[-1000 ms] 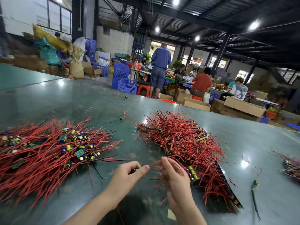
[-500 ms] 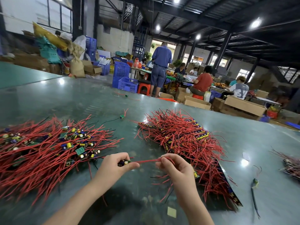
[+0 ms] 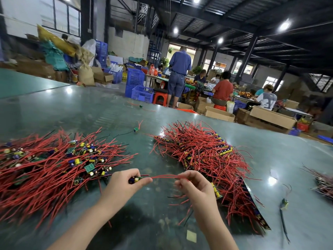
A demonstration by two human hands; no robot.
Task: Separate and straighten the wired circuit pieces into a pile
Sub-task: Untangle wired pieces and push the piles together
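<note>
Both hands are busy at bottom center: left hand [image 3: 124, 184] pinches the little circuit board [image 3: 135, 179], right hand [image 3: 195, 186] pinches its red wire [image 3: 164, 176], stretched between them above the green surface [image 3: 153, 210].

Dark-beamed warehouse ceiling [image 3: 234, 18] with lamps, blue crates [image 3: 142, 93], cardboard boxes [image 3: 272, 117].

Glossy green table [image 3: 180, 112], smooth red plastic-coated wires [image 3: 207, 152], matt brown cardboard boxes [image 3: 270, 117], blue plastic crates [image 3: 142, 93]
</note>
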